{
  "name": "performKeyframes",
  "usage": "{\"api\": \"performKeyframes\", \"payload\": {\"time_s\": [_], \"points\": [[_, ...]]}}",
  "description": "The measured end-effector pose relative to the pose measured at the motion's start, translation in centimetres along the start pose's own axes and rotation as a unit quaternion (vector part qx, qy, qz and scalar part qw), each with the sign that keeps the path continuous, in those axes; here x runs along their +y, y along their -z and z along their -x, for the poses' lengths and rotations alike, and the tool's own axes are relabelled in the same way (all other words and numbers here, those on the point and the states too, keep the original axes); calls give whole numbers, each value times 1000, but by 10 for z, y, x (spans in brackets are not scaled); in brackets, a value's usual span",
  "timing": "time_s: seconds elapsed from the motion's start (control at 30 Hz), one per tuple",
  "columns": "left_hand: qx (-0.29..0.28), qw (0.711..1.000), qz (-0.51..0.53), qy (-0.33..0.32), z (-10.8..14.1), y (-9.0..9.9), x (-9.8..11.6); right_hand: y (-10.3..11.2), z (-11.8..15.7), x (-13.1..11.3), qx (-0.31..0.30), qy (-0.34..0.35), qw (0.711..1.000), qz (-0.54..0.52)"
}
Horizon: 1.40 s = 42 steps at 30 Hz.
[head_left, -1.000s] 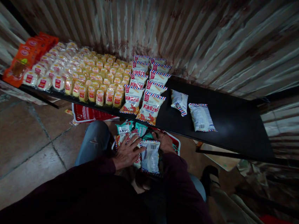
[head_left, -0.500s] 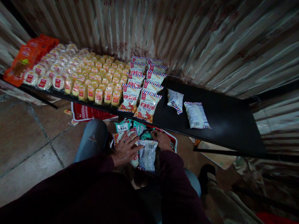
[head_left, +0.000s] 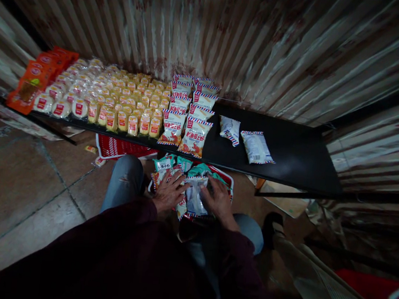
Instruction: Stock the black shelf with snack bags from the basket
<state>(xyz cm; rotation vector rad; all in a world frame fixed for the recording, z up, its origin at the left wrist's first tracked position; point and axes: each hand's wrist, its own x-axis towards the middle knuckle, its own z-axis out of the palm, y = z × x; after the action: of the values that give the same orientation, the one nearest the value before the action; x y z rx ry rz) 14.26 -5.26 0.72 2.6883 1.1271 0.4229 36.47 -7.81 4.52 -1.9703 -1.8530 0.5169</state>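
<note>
Between my knees sits a red basket with a white rim (head_left: 230, 183), filled with snack bags. My left hand (head_left: 170, 193) lies with fingers spread on a white and red snack bag (head_left: 180, 209) at its left side. My right hand (head_left: 218, 199) rests, thumb and fingers apart, over the right edge of a snack bag turned back side up (head_left: 194, 200). Teal snack bags (head_left: 199, 169) lie behind it at the far side of the basket, and another teal bag (head_left: 164, 163) is just beyond my left hand. The undersides of both hands are hidden.
A black shelf (head_left: 297, 156) holds orange packets (head_left: 29, 86), wrapped white cakes (head_left: 61, 108), wrapped yellow cakes (head_left: 122, 121) and two columns of snack bags (head_left: 194, 137). Two bags (head_left: 257, 148) lie apart to the right. A second red basket (head_left: 115, 147) is underneath. At right is another person's leg (head_left: 301, 267).
My right hand has moved left and nearer, from the basket's far right onto the back-side-up bag. My left hand stays on its bag. The view has shifted slightly.
</note>
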Motion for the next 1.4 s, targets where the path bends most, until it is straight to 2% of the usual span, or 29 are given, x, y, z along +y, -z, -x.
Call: {"api": "performKeyframes", "payload": {"time_s": [0.1, 0.2, 0.3, 0.4, 0.53, 0.6, 0.67, 0.77, 0.9, 1.07, 1.23, 1.3, 1.4], "points": [[20, 1000, 11, 10, 3, -3, -2, -14, 22, -16, 4, -24, 1000, -5], [55, 997, 35, 38, 7, -4, -5, -26, 31, -22, 27, -69, 996, -42], [86, 992, 57, 79, 10, -5, -8, -26, 28, -17, 63, -118, 988, -80], [93, 988, 69, 103, 12, -5, -8, -19, 21, -8, 113, -155, 974, -121], [98, 980, 54, 165, 12, -7, -5, -14, 13, -3, 196, -167, 945, -202], [98, 969, 49, 223, 14, -8, -3, -15, 11, -4, 237, -163, 939, -191], [93, 958, 58, 265, 17, -8, -3, -21, 12, -7, 251, -130, 949, -142], [85, 953, 84, 280, 22, -6, -7, -37, 18, -14, 226, -73, 970, -54], [78, 950, 111, 280, 21, -5, -15, -58, 29, -25, 179, -36, 983, 19], [80, 950, 124, 275, 19, -5, -20, -51, 46, -40, 186, 16, 978, 99], [88, 951, 131, 267, 20, -6, -20, -52, 66, -52, 103, 115, 975, 158], [96, 951, 134, 262, 20, -6, -20, -60, 69, -52, 88, 118, 974, 170], [107, 951, 145, 252, 20, -3, -20, -70, 65, -50, 107, 94, 974, 176]]}}
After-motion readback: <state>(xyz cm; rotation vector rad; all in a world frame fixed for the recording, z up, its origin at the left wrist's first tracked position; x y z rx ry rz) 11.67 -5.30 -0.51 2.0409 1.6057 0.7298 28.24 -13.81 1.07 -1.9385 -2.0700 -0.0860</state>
